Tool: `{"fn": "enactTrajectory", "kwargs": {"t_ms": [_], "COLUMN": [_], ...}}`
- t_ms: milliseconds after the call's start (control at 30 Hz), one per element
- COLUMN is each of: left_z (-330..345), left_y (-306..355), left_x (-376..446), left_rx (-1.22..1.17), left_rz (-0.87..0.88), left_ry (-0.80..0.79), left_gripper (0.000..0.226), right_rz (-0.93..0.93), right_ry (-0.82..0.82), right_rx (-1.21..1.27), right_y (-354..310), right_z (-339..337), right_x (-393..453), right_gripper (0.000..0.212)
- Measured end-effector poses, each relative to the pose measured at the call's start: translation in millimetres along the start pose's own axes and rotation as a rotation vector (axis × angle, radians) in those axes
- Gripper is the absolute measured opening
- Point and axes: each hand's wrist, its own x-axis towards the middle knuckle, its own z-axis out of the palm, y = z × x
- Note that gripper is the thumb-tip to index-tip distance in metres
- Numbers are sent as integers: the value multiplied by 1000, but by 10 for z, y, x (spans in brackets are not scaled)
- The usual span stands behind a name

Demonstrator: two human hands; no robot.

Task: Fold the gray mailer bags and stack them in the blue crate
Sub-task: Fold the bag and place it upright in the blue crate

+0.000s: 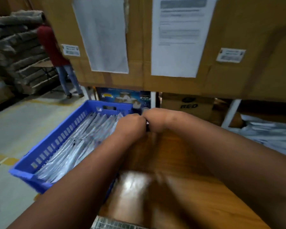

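Observation:
The blue crate [56, 139] stands at the left of a wooden table [172, 162], its near corner past the table's edge. Several folded gray mailer bags [76, 146] stand packed in rows inside it. My left hand [130, 124] and my right hand [155, 119] meet knuckle to knuckle over the crate's far right corner. Their backs face me and the fingers curl away out of sight. A small dark thing [147, 127] shows between them; I cannot tell what it is. A loose pile of gray mailer bags [267, 134] lies at the right.
Tall cardboard boxes [238, 71] with taped paper sheets stand close ahead on a white rack. A box marked RED [188, 104] sits under them. A person in a red top [51, 45] stands at the far left by stacked cardboard. A blurred shiny patch [132, 184] lies on the near table.

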Motion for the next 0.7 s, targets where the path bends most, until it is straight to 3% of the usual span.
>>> {"fn": "enactTrajectory", "kwargs": {"t_ms": [100, 300, 467, 600, 700], "left_z": [85, 404, 831, 1200, 1458], "left_y": [708, 2336, 3602, 4416, 4811], "left_x": [137, 263, 190, 98, 64], "left_rx": [-96, -157, -166, -120, -64], "left_rz": [146, 478, 726, 825, 840], "left_ry": [26, -186, -280, -336, -369], "left_gripper": [18, 34, 41, 52, 73], "right_rz": [122, 419, 598, 729, 783], "right_ry": [-30, -85, -100, -130, -107], "right_rx": [86, 266, 354, 373, 380], "right_y": [544, 1505, 2008, 2298, 2440], "right_z": [257, 1123, 1794, 2308, 2618], "right_x": [-590, -1910, -3086, -3770, -4111], "right_gripper": [18, 38, 39, 54, 68]}}
